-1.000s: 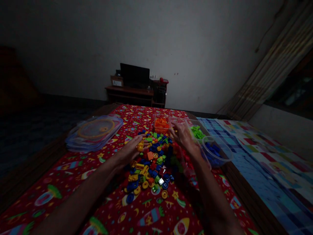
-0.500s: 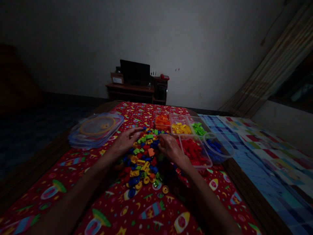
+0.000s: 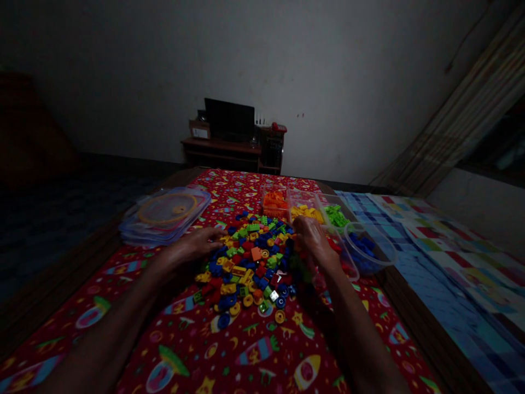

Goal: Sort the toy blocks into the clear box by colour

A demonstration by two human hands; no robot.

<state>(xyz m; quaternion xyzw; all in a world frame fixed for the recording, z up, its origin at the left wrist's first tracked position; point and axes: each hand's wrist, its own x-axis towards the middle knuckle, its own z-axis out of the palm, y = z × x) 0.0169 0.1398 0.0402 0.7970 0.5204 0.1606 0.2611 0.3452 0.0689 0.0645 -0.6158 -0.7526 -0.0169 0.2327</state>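
A heap of mixed toy building bricks [image 3: 246, 276] in several colours lies on a red patterned cloth [image 3: 229, 361]. At the heap's left edge is my left hand [image 3: 200, 242], fingers stretched out and apart, the tips at the bricks. My right hand [image 3: 315, 241] is between the heap and the clear boxes, partly covering the box of red bricks [image 3: 346, 265]. Its fingers are curled together; whatever they may hold is hidden. Beyond it stand boxes of orange bricks [image 3: 274, 202], yellow bricks [image 3: 305, 212] and green bricks [image 3: 336, 216]. A round tub [image 3: 385, 257] holds blue bricks [image 3: 361, 244].
Clear plastic lids [image 3: 164, 216] are stacked on the cloth at the left. To the right is a surface with blue checked fabric [image 3: 430, 295] and a patchwork cover [image 3: 463, 251]. A desk [image 3: 221, 146] with a dark monitor [image 3: 229, 119] stands against the far wall.
My right hand has moved right, from over the heap towards the boxes. My left hand has drawn back left to the heap's edge, uncovering more bricks.
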